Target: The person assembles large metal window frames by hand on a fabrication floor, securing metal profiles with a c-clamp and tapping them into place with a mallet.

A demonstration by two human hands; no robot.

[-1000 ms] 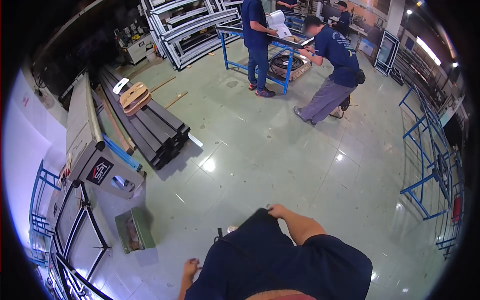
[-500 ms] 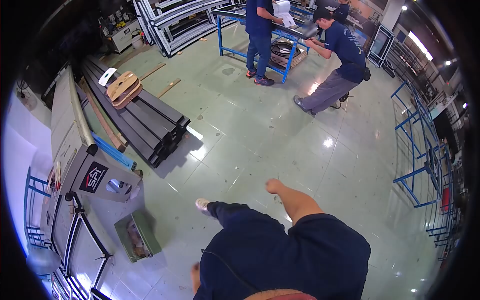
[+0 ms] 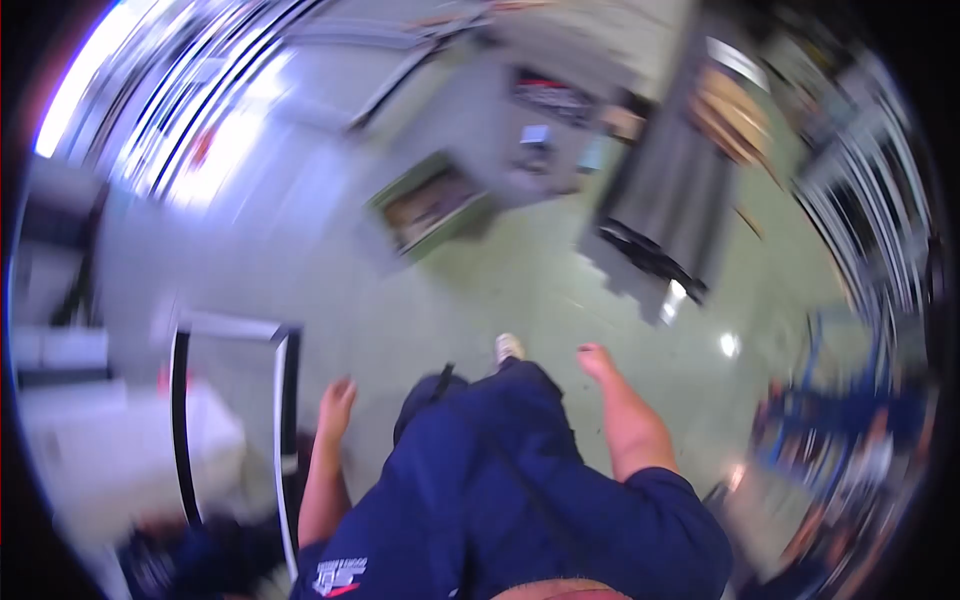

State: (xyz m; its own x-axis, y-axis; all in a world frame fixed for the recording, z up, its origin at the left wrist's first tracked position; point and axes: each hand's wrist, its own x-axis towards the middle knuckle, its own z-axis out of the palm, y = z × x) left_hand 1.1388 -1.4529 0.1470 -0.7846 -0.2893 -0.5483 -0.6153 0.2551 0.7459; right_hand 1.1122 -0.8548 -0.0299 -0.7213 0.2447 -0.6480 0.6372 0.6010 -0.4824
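The pale grey-green floor (image 3: 520,270) carries everything here, smooth and glossy, with bright spots of reflected light and motion blur over much of it. An open-topped green box (image 3: 455,230) sits on it, turned at an angle, just beside a grey machine housing (image 3: 545,170); contact between the two cannot be told. To their right lies a stack of long dark profiles (image 3: 665,190), and beyond it a thin wooden strip (image 3: 750,223). A pale shoe (image 3: 509,348) is near the middle; whether it touches down is unclear.
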